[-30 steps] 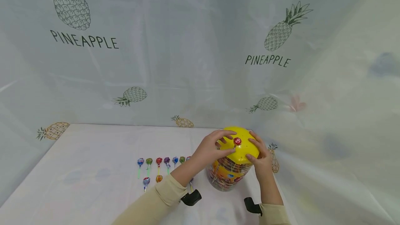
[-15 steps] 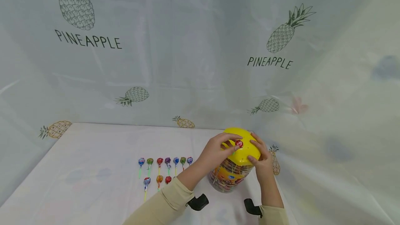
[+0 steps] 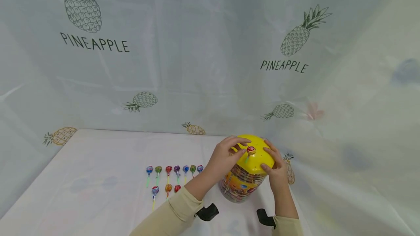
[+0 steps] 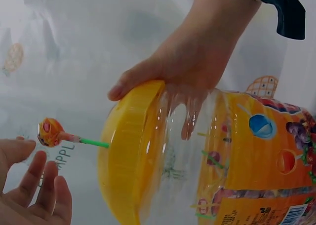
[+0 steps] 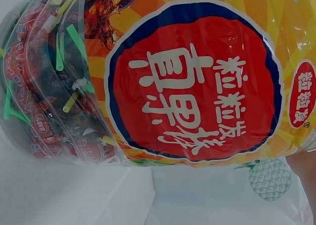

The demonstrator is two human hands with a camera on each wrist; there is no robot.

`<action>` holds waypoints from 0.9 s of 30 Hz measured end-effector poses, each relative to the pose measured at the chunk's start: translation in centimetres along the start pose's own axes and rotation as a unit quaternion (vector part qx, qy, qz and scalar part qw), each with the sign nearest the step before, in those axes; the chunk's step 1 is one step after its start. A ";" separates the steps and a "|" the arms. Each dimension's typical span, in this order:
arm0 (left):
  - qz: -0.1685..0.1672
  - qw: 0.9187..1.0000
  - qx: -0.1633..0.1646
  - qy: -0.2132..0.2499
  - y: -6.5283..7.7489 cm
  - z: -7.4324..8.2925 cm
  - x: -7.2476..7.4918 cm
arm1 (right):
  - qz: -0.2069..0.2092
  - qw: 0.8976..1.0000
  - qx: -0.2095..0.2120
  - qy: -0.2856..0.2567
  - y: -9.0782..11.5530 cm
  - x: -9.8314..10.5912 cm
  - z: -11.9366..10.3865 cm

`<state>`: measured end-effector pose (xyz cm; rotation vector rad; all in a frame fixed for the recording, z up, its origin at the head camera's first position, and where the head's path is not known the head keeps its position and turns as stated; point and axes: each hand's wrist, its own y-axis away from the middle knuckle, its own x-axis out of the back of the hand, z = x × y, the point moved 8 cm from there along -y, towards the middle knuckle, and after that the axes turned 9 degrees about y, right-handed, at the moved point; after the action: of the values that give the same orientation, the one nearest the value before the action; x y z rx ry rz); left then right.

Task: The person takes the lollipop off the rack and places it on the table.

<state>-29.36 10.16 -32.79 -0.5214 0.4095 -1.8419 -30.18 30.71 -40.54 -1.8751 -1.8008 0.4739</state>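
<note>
A clear candy jar [image 3: 241, 187] packed with lollipops stands on the table at the right, capped by a domed yellow lid [image 3: 259, 156]. An upright lollipop [image 4: 49, 132] in a red and orange wrapper rises from the lid top, its green stick running down into the lid. My left hand [image 3: 226, 157] is beside this lollipop, fingers spread and loosely bent. In the left wrist view, those fingertips [image 4: 27, 147] are just apart from the candy head. My right hand [image 3: 278, 168] grips the lid's right side, thumb in front and fingers behind.
Lollipops [image 3: 168, 169] lie in two rows on the white-covered table [image 3: 98, 177], left of the jar; my left forearm [image 3: 174, 207] covers part of the lower row. A pineapple-print curtain [image 3: 197, 46] hangs behind the table.
My left thumb and fingers, which were around the lollipop half a second ago, have drawn back slightly to the left. The lollipop's head has tipped a little. The right hand keeps its grip.
</note>
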 end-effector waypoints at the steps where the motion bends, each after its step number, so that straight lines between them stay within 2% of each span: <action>1: -0.004 1.000 0.004 0.001 0.0 0.0 -0.1 | -0.001 1.000 0.002 0.000 0.0 0.0 0.0; 9: -0.045 0.998 0.050 0.019 -0.1 -0.9 -1.7 | -0.012 1.000 0.020 -0.013 0.1 0.0 -0.1; 12: -0.042 0.998 0.046 0.015 -0.2 -1.0 -1.9 | -0.014 1.000 0.024 -0.013 0.1 0.0 -0.2; 15: -0.035 0.999 0.024 0.016 -0.3 -0.6 -1.9 | -0.012 1.000 0.022 -0.008 0.1 0.0 -0.2; 18: -0.025 0.999 0.001 0.032 -0.2 -0.1 -1.4 | -0.010 1.000 0.018 -0.001 0.0 -0.1 -0.2; 20: -0.019 0.999 -0.003 0.050 0.2 0.1 -0.8 | -0.008 1.000 0.016 0.002 0.0 -0.1 -0.1; 27: 0.017 0.996 0.022 0.085 2.5 -0.8 2.1 | -0.001 1.000 0.006 0.010 0.1 0.0 0.0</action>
<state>-28.36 7.39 -34.45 -0.3257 0.4873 -1.8638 -30.15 30.71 -40.60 -1.8628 -1.7842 0.4633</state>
